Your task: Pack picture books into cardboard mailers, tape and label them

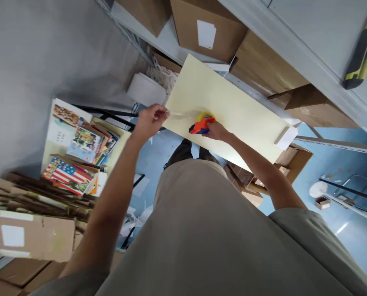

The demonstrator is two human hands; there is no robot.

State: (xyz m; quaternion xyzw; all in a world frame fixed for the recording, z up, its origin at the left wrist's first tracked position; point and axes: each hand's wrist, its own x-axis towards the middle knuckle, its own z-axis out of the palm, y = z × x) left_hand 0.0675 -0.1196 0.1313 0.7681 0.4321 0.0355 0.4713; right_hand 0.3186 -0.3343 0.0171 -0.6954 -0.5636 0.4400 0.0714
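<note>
My right hand point(215, 130) is wrapped round an orange and blue tape dispenser point(202, 124) with a yellow-cored roll, held above the pale yellow tabletop point(232, 96). From the dispenser a clear strip of tape point(181, 113) stretches left to my left hand point(152, 120). The fingertips of that hand pinch the tape's free end, just past the table's left edge. A small white box point(285, 137) sits at the table's right end.
Cardboard boxes point(208, 31) fill the shelf behind the table. At the left, books point(84, 144) lie on another board beside stacked flattened cardboard point(32, 234). A black and yellow tool point(362, 53) rests on the upper shelf. An open carton point(297, 164) stands right.
</note>
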